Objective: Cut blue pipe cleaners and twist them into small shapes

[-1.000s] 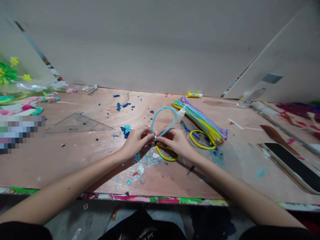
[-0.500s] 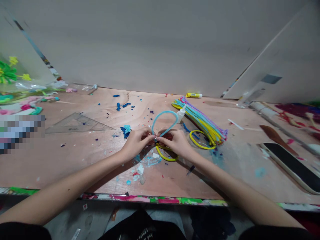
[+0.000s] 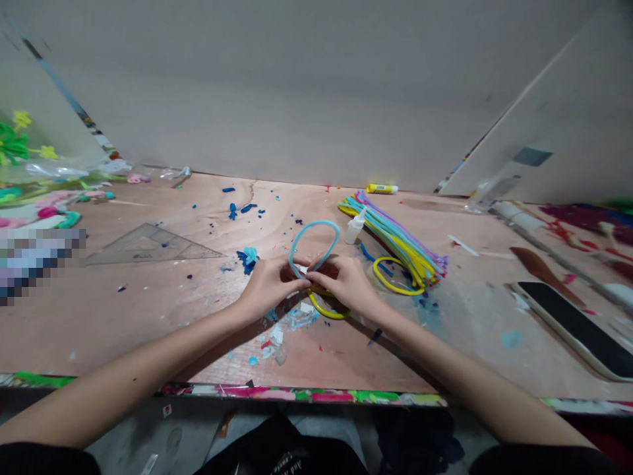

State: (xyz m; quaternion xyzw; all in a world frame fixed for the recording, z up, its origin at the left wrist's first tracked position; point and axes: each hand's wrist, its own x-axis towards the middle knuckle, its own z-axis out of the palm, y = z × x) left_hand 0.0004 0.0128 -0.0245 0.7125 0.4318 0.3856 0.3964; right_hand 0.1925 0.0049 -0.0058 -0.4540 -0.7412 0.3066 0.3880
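left hand (image 3: pixel 267 285), right hand (image 3: pixel 349 284): we pinch blue loop (image 3: pixel 316 223) at its 6 o'clock | it now shifts toward 9 o'clock | seems unfixed

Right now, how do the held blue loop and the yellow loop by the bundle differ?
The blue loop is held by the left hand and right hand; the yellow loop lies on the table. The blue loop looks teardrop-shaped; the yellow loop, oval. Both look slender.

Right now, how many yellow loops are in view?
2: one yellow loop is partly hidden by the right hand; the second yellow loop lies by the near end of the stem bundle. More may be hidden.
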